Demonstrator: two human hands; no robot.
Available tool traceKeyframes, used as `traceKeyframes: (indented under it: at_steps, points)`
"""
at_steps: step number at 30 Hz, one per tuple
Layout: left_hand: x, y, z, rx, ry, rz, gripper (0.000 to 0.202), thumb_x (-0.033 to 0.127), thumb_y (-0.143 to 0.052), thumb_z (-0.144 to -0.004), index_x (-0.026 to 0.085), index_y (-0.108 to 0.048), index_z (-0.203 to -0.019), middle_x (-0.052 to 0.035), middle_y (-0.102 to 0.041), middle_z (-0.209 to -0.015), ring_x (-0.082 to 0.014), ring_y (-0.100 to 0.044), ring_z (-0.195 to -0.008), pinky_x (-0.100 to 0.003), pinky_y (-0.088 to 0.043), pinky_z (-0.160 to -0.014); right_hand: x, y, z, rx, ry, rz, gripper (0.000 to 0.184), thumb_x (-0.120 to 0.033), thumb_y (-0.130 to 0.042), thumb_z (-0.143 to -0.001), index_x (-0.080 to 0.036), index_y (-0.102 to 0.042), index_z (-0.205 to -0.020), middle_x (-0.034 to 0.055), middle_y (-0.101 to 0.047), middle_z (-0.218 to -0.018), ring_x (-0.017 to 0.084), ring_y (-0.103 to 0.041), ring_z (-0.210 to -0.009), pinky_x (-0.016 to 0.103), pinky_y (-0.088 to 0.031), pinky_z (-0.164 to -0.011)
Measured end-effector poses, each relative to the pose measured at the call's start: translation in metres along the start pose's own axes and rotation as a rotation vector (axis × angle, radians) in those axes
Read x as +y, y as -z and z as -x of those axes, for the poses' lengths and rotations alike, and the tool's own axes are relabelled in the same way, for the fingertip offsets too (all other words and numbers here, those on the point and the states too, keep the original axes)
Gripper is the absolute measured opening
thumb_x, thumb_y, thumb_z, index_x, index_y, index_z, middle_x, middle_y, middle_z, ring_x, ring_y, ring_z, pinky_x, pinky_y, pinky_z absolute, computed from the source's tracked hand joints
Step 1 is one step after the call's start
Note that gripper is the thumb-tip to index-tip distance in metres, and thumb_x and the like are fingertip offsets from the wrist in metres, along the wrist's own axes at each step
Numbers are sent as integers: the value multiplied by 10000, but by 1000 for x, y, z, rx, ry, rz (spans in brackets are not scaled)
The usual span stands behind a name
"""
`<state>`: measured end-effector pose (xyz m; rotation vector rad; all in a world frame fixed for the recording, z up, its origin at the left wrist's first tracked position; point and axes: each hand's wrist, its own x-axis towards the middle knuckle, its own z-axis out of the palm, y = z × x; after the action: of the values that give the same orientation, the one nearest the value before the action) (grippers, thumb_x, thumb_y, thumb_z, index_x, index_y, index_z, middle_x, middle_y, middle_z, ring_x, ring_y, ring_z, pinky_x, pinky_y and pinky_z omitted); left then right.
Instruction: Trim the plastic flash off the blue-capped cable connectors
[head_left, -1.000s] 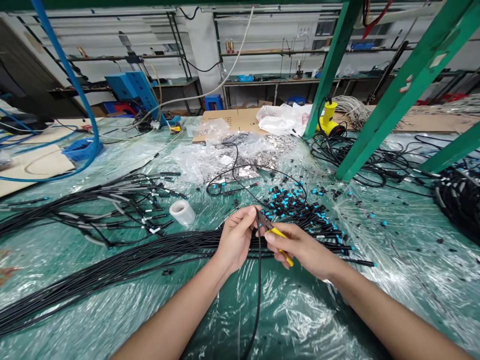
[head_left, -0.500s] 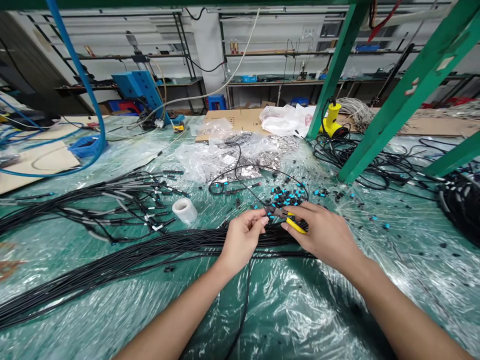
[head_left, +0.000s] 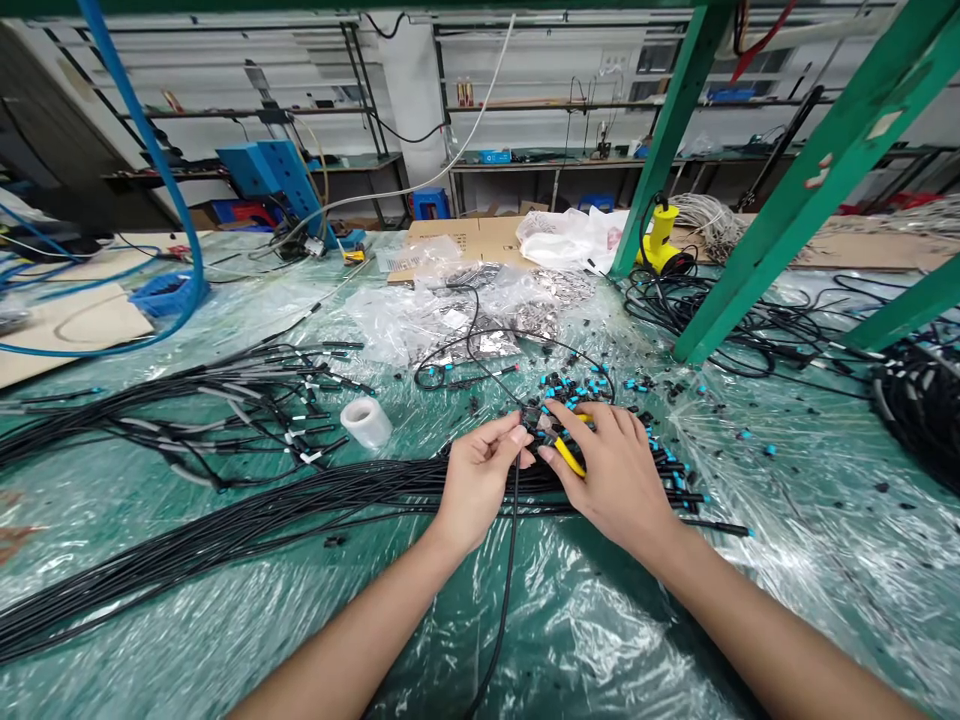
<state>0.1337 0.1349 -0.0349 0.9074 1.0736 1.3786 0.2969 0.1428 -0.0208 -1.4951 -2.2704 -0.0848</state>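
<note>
On the left of the table (head_left: 150, 650) lies a bundle (head_left: 225, 520) of black wires. Near the middle my left hand (head_left: 476, 485) pinches the tip of one wire (head_left: 511, 560), which looks thin, light and floppy, so I think holding close to the tip is best. Just right, my right hand (head_left: 619, 480) is closed on yellow pliers (head_left: 568, 456), over blue caps (head_left: 592, 385).

A cable bundle (head_left: 225, 520) runs from the left edge of the tabletop (head_left: 787, 520) to its middle. There the left hand (head_left: 480, 480) pinches one cable (head_left: 512, 540). The right hand (head_left: 619, 480), with pliers (head_left: 570, 458), lies on a connector pile (head_left: 592, 385). A tape roll (head_left: 365, 422) sits to their left, bags (head_left: 450, 315) lie behind, and a cardboard box (head_left: 469, 238) is at the far edge.
</note>
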Motion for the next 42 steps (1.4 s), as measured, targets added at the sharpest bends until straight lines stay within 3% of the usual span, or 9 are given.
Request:
traceKeyframes:
  at_steps: [7, 13, 16, 19, 23, 28, 31, 36, 42]
  points:
    - [0, 0, 3, -55, -103, -107, 290, 347, -676, -806, 190, -743, -1041, 20, -561, -645, -82, -519, -638, -233, -425, -687, 1, -5, 2, -66, -7, -45, 518, -508, -364, -964, -280, -418, -1427, 96, -562, -1082, 240, -535, -980, 395, -438, -897]
    - [3, 5, 1, -62, -125, -199, 295, 326, -640, -834, 185, -729, -1078, 24, -528, -600, -106, -521, -699, -245, -401, -745, -4, 7, 2, -174, -82, -110, 438, -521, -354, -965, -315, -516, -1315, 37, -629, -970, 202, -606, -810, 295, -413, -655]
    - [6, 8, -1, -86, -125, -221, 287, 334, -628, -840, 176, -731, -1056, 23, -528, -604, -111, -527, -698, -247, -400, -747, -2, 15, -1, -305, -114, -380, 406, -552, -380, -949, -305, -618, -1164, -9, -622, -797, 145, -547, -666, 251, -348, -588]
    - [9, 10, -2, -112, -106, -232, 267, 345, -622, -841, 169, -736, -1007, 17, -562, -643, -101, -516, -664, -249, -398, -749, 5, 19, -5, -486, -134, -841, 453, -582, -444, -915, -259, -630, -1173, -29, -525, -681, 104, -461, -604, 221, -343, -562]
    - [12, 12, -3, -129, -75, -211, 279, 369, -634, -832, 164, -724, -998, 25, -550, -605, -102, -503, -644, -244, -390, -721, 19, 18, -8, -785, -394, -1400, 548, -568, -541, -862, -216, -557, -1282, -33, -431, -703, 77, -418, -552, 204, -346, -504]
    - [11, 12, -5, -115, -43, -130, 296, 380, -654, -815, 153, -717, -995, 21, -572, -635, -87, -488, -617, -233, -380, -677, 20, 16, -9, -1013, -550, -1622, 565, -574, -366, -918, -254, -479, -1370, -30, -405, -696, 75, -393, -514, 218, -382, -519]
    - [8, 12, -5, -81, -79, -175, 306, 368, -636, -831, 159, -717, -1039, 26, -560, -627, -90, -500, -640, -233, -388, -699, 10, 12, -7, -818, -438, -1428, 551, -591, -395, -911, -254, -520, -1329, -11, -480, -738, 97, -453, -578, 239, -414, -565]
    - [4, 9, -1, -62, -209, -285, 271, 334, -635, -833, 192, -735, -1041, 21, -528, -663, -92, -513, -651, -226, -409, -666, -2, 1, 1, -216, -164, -559, 528, -549, -462, -918, -299, -473, -1382, 52, -588, -1076, 211, -525, -1025, 395, -427, -943]
    - [0, 10, -1, -39, -242, -330, 291, 339, -624, -842, 193, -726, -1072, 13, -517, -721, -84, -510, -641, -218, -410, -623, 4, -1, 1, -88, -9, -146, 561, -518, -421, -945, -281, -387, -1453, 92, -546, -1151, 247, -497, -1054, 431, -421, -963]
